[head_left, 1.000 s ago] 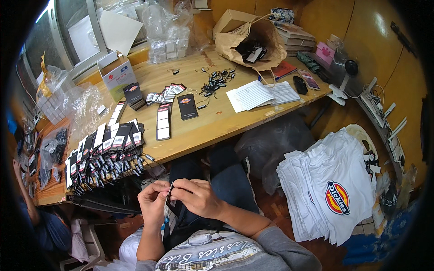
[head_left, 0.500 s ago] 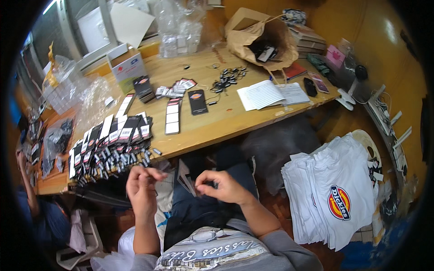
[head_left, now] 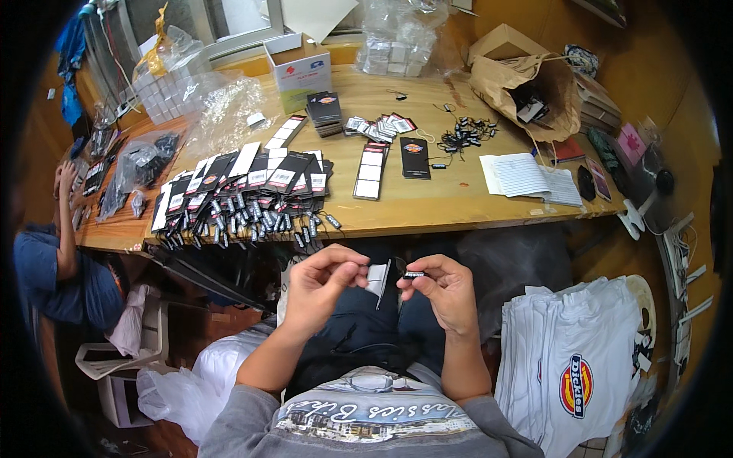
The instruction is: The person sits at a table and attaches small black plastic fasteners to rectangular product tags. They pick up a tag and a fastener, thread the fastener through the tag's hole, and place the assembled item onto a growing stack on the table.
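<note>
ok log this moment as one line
left hand: pinches hang tag | right hand: pinches small black fastener | wooden table: rows of finished tags

Left hand (head_left: 319,281) pinches a white tag (head_left: 376,278); right hand (head_left: 443,286) pinches a small fastener (head_left: 413,274).

Small dark piece (head_left: 413,274) in right hand (head_left: 443,288) grip: too small to identify. Hang tag (head_left: 377,278) in left hand (head_left: 321,284): partly covered by fingers. Paper bag (head_left: 527,84), far right of tabletop (head_left: 458,202): contents indistinct. Person (head_left: 53,259) at left: cut by dark rim.
</note>
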A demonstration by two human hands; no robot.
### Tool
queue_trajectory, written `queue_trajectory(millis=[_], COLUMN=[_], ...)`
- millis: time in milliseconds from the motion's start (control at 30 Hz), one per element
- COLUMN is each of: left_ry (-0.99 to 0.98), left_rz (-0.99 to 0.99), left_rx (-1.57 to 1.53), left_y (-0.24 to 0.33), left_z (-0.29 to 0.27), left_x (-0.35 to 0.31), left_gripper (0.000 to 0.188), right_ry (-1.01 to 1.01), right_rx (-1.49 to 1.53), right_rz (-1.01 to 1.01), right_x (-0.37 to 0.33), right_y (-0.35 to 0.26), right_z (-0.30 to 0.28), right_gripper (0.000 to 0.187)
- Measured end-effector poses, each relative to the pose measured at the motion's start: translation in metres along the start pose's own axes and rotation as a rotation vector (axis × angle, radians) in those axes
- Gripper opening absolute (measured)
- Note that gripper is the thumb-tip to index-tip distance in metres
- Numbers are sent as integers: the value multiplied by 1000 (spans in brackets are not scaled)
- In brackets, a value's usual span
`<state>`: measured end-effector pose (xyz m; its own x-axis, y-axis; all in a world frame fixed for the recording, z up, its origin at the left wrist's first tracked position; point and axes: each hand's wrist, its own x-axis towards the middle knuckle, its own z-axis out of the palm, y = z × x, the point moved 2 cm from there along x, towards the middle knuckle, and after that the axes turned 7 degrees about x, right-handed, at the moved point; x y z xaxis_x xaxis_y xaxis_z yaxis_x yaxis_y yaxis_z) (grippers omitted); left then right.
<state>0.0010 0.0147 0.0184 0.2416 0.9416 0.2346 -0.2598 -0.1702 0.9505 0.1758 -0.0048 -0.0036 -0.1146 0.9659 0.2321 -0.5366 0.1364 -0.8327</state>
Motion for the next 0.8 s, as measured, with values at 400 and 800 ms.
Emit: queue_trajectory(millis=[400,800], left_ry=[-70,-69], left_rz=[71,124], left_rx=[127,297], left_y=[2,2], left_z=[18,18], left_x=[-6,-5], left_gripper=[19,19], right_ry=[50,48], right_rx=[-157,-199], right_rz=[-77,-75], right_x=[-5,-5], right_y=[-5,-7], right_z=[22,21], right_gripper=[12,11])
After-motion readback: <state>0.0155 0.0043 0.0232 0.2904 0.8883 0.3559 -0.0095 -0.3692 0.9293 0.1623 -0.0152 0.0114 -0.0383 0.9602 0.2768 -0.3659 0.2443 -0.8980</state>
